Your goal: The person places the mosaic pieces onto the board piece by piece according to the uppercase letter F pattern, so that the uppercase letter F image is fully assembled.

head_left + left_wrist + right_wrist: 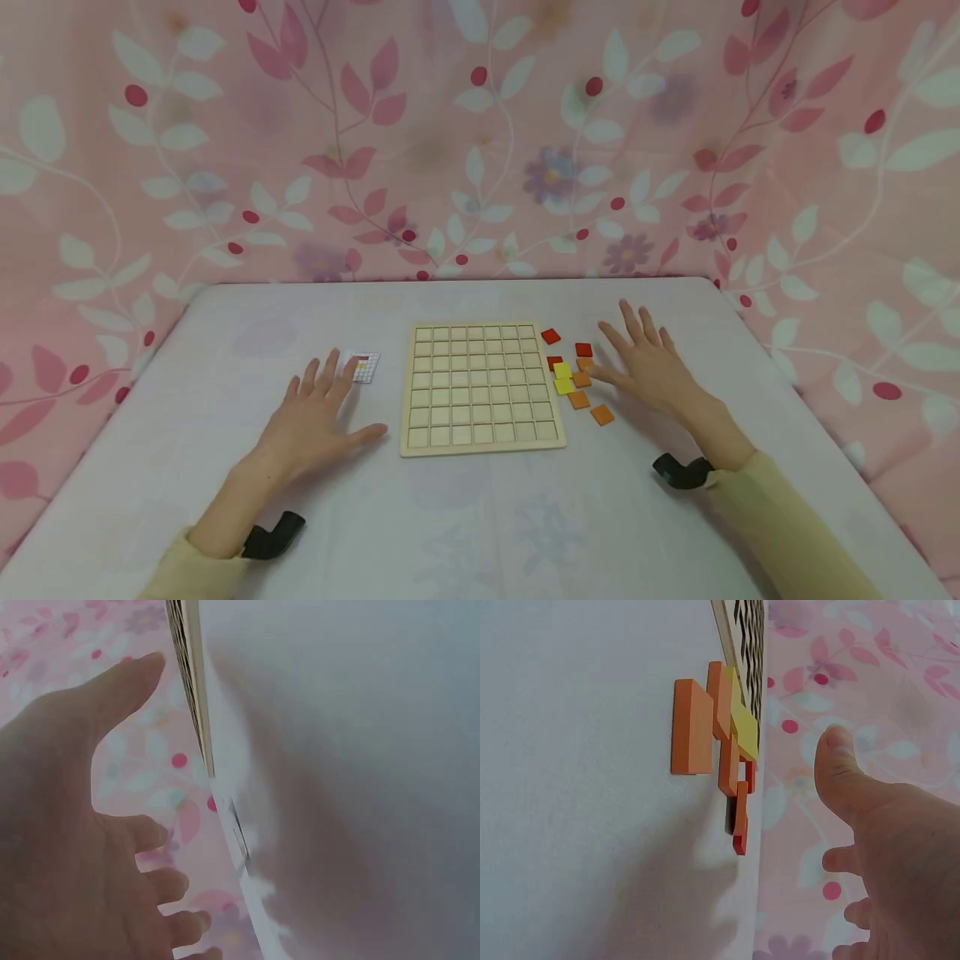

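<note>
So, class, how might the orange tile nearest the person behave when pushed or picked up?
The orange tile looks stiff, with straight, crisp edges. Lying flat on the white tabletop, it would probably slide rather than roll or tip. Being small and thin, it is likely light.

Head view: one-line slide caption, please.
Left hand hovers by a gridded card, right hand by red, yellow and orange square tiles, a wooden grid board between.

One grid board (482,386), one printed card (367,367), three red tiles (583,350), four orange tiles (579,401) and two yellow tiles (564,387) (nine tiles in total) are lying on one table (480,525).
</note>
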The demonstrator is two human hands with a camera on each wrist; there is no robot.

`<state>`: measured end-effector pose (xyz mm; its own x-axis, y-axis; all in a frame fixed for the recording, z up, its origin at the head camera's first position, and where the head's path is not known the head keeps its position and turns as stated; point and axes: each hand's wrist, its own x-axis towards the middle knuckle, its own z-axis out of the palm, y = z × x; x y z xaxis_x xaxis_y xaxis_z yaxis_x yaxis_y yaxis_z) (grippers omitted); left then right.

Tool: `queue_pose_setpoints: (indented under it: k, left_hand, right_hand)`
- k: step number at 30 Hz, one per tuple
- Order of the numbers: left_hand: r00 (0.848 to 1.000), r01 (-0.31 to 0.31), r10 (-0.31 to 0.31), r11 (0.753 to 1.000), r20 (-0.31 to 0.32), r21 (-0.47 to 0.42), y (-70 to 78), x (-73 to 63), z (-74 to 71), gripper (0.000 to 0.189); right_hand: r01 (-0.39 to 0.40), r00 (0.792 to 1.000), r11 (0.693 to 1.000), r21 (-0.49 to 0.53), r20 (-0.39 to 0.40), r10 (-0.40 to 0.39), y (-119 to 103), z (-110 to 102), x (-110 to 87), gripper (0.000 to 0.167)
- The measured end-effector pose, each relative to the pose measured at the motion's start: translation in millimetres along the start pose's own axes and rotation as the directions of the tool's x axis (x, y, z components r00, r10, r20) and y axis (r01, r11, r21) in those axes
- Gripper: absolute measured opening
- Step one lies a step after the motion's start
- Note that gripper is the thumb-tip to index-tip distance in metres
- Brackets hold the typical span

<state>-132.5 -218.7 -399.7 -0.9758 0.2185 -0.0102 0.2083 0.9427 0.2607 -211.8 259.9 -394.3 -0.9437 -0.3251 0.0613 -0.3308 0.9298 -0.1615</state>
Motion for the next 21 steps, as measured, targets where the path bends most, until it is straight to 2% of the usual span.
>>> queue_pose_setpoints:
  k: [5, 9, 12, 17, 21]
  left_hand:
    - [0.996, -0.054, 0.059, 0.995, 0.062, -0.083, 15.0, -1.0, 4.0, 0.116]
    - [0.987, -0.043, 0.067, 0.986, 0.146, -0.161, 24.5, 0.8, 6.2, 0.117]
    - [0.977, -0.049, 0.093, 0.974, 0.191, -0.221, 30.2, 2.5, 7.9, 0.114]
    - [0.968, -0.075, 0.148, 0.941, 0.203, -0.329, 35.0, 2.2, 11.5, 0.109]
    - [0.964, -0.086, 0.171, 0.926, 0.206, -0.367, 36.0, 3.0, 15.1, 0.105]
  right_hand:
    - [0.032, 0.999, 0.997, 0.077, -0.010, -0.031, -1.3, 3.7, 13.5, 0.080]
    - [0.060, 0.998, 0.988, 0.141, -0.027, -0.056, -2.1, 4.1, 23.9, 0.068]
    - [0.051, 0.999, 0.982, 0.180, -0.015, -0.049, -3.8, 2.8, 30.4, 0.060]
    - [0.036, 0.999, 0.953, 0.299, -0.019, -0.032, -3.4, 6.7, 35.8, 0.049]
    - [0.016, 1.000, 0.922, 0.387, -0.027, -0.006, 0.9, 14.5, 36.6, 0.043]
